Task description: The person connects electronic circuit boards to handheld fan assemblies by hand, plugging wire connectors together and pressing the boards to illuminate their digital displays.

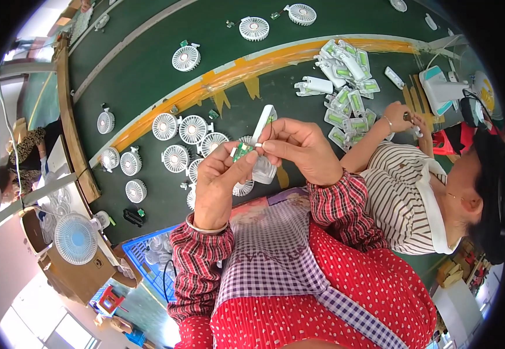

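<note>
My left hand [220, 177] is closed, pinching a small green circuit board [241, 152] between thumb and fingers. Close by on its right, my right hand [303, 150] pinches a small white connector [257, 145] at the board's edge; whether it is plugged in I cannot tell. Thin dark wires run near the right fingertips. A long white handle shell [264, 120] rises just behind the fingers, and a pale translucent part [264, 172] shows below them. Several white round fan heads [193, 129] lie on the dark green table behind my left hand, some partly hidden by it.
Beyond the hands is a heap of white handles [345, 61] with green cells. A yellow-taped rail [229, 72] crosses the table, with more fan heads beyond. At right a co-worker in a striped top [406, 192] handles small parts. A blue crate [147, 262] stands lower left.
</note>
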Motion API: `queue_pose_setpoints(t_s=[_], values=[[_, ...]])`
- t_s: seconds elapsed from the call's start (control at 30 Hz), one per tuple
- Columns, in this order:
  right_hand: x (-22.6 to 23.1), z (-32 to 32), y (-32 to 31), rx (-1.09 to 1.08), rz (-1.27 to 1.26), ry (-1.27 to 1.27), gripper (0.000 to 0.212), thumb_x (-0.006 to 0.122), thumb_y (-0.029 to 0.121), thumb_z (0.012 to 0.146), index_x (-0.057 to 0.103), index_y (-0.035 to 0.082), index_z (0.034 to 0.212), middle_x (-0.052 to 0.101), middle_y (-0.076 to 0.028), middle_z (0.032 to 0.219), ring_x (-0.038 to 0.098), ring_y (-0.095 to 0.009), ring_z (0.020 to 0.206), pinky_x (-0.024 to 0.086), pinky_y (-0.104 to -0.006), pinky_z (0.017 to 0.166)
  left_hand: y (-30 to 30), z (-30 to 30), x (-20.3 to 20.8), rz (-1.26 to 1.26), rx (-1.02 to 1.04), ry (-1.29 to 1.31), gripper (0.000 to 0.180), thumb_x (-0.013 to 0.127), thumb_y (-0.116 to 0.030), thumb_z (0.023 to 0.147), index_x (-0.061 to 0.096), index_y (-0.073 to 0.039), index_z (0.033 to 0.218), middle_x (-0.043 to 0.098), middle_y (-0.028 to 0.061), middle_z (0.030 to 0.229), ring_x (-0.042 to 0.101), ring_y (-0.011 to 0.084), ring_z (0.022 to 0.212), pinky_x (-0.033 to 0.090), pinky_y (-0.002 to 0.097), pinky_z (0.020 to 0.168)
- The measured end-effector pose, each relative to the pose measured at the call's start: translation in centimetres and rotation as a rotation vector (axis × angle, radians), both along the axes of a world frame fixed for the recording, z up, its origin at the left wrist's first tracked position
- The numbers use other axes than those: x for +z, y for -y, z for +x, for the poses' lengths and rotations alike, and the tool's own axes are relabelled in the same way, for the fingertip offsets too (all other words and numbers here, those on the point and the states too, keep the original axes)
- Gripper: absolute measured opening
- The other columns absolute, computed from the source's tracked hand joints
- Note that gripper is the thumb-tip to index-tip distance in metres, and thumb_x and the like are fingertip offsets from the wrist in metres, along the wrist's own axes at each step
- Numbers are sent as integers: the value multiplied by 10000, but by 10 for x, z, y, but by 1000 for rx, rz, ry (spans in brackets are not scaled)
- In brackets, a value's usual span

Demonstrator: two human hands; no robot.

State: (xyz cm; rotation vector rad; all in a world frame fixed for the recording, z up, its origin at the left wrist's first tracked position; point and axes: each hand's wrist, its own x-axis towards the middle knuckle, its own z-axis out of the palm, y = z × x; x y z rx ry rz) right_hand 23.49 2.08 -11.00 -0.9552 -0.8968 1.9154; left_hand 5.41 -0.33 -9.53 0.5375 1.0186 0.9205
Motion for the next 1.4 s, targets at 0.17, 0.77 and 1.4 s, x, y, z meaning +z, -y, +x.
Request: queue_pose_setpoints(t_s=[0.17,0.77,1.4], values=[[7,2,-1,69,51,106,108,597,73,890,600,-21,945,606,-13,809,535,-46,672,435,-183,604,-1,-4,0,-5,-40,-40,201,652,-68,843,623,11,1026,663,7,814,470,23,625,352,173,581],[-3,12,-1,234,-286,-137,168,602,136,897,599,-27,938,615,-53,765,412,-37,538,308,-178,464,4,1,6,103,-91,-267,119,646,-15,843,638,8,960,588,-48,711,458,-18,599,317,141,513],[3,-10,21,37,428,363,84,597,-44,842,617,-47,924,641,-90,779,636,-118,650,507,-227,573,9,-14,4,-76,-104,-99,182,628,-120,864,615,25,973,531,-29,667,398,48,568,289,203,535]])
